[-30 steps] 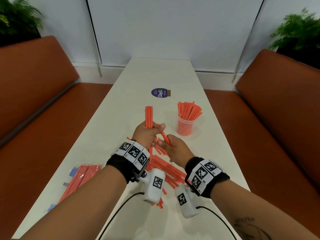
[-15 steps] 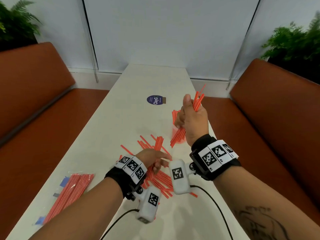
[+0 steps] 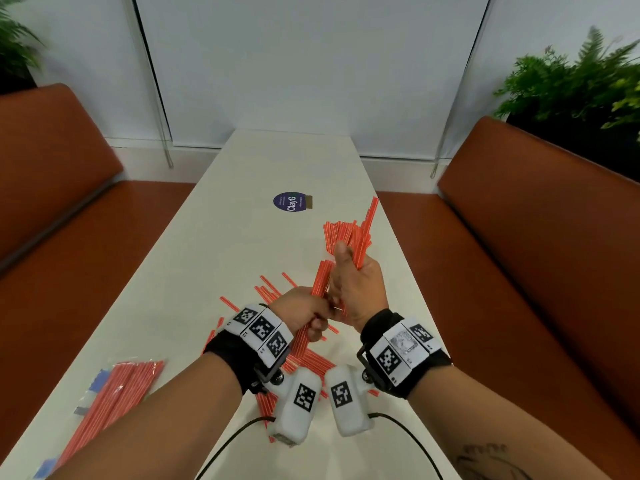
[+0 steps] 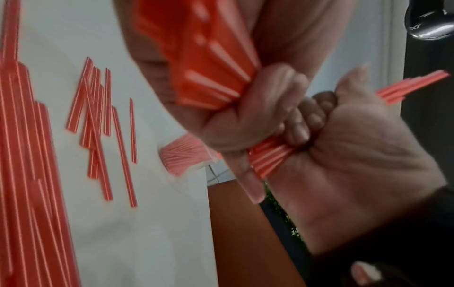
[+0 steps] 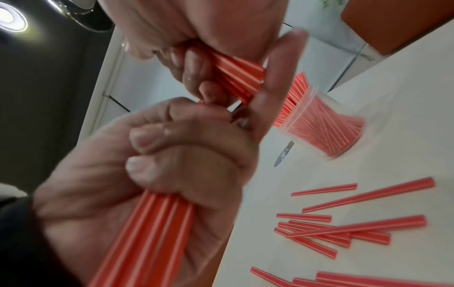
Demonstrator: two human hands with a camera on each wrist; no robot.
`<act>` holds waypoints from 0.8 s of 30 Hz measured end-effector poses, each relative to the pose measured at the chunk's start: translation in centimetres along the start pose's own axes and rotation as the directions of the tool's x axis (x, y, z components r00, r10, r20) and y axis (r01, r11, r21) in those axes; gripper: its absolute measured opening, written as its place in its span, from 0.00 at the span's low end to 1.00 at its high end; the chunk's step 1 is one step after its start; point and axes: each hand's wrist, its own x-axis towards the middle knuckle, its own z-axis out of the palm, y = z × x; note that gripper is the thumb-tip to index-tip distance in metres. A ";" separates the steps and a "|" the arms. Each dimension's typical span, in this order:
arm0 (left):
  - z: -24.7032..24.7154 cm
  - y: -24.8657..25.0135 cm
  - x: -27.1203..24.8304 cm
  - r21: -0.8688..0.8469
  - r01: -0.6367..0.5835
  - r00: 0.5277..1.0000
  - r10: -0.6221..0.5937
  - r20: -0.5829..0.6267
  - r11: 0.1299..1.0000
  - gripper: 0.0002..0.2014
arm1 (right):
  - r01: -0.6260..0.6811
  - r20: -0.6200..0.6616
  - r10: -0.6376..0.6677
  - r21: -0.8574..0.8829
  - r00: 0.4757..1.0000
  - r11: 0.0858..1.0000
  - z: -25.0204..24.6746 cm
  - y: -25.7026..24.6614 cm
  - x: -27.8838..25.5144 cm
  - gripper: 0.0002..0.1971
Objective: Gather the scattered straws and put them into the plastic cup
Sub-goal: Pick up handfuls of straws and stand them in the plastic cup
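Both hands were up over the table (image 3: 221, 237), each clamped on straws. The left hand (image 3: 302, 315) had its fingers curled tight round a small bundle (image 3: 318, 282) angled up toward the right. The right hand (image 3: 356, 289) was fisted round a second handful (image 3: 360, 244), thumb sticking up alongside it, the two fists touching. Couldn't count the straws in either grip; too bunched and blurred.

The plastic cup (image 5: 326, 128) stood upright on the table just beyond the hands, toward the right edge. It was already packed with a dense fan of straws (image 3: 341, 233). One cup only.

Progress: looked to be well past halfway. Left to do, as I judged it, were the two handfuls not yet in the cup, plus the scattered straws (image 3: 273, 289) lying on the table. About a dozen loose ones showed past the hands in the wrist views, and a thicker heap (image 3: 308, 362) lay under the wrists, uncountable. One wrapped pack of straws (image 3: 117, 386) sat apart at the near left edge; whether it counted toward the job, couldn't tell. One round purple sticker (image 3: 290, 201) further up the table.
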 end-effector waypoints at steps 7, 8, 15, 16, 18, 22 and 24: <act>-4.6 0.7 -0.7 0.038 -0.064 0.976 0.071 -0.206 0.997 0.10 | 0.099 -0.169 -0.148 -0.264 0.974 0.959 -3.3 -1.7 4.3 0.21; -5.3 0.7 -0.8 0.027 -0.081 0.971 0.085 -0.225 0.996 0.10 | 0.110 -0.183 -0.166 -0.281 0.969 0.953 -3.6 -1.8 5.4 0.20; -7.2 -0.4 -0.4 -0.031 -0.099 0.954 0.087 -0.285 0.995 0.12 | 0.130 -0.177 -0.211 -0.383 0.961 0.914 -1.9 -1.2 11.7 0.18; -7.3 -0.5 -0.3 -0.035 -0.100 0.952 0.085 -0.293 0.994 0.12 | 0.105 -0.162 -0.189 -0.425 0.968 0.899 -1.6 -0.8 12.4 0.18; -7.6 -0.7 0.0 -0.036 -0.099 0.951 0.084 -0.297 0.994 0.12 | 0.033 -0.137 -0.118 -0.506 0.984 0.862 -1.4 0.6 13.6 0.20; -8.5 -0.9 0.3 -0.036 -0.098 0.950 0.083 -0.301 0.995 0.13 | -0.103 -0.104 0.046 -0.662 0.994 0.742 -1.5 2.0 14.5 0.14; -8.9 -0.9 0.5 -0.028 -0.091 0.948 0.078 -0.309 0.995 0.13 | -0.146 -0.119 0.087 -0.732 0.989 0.666 -1.6 1.9 14.4 0.16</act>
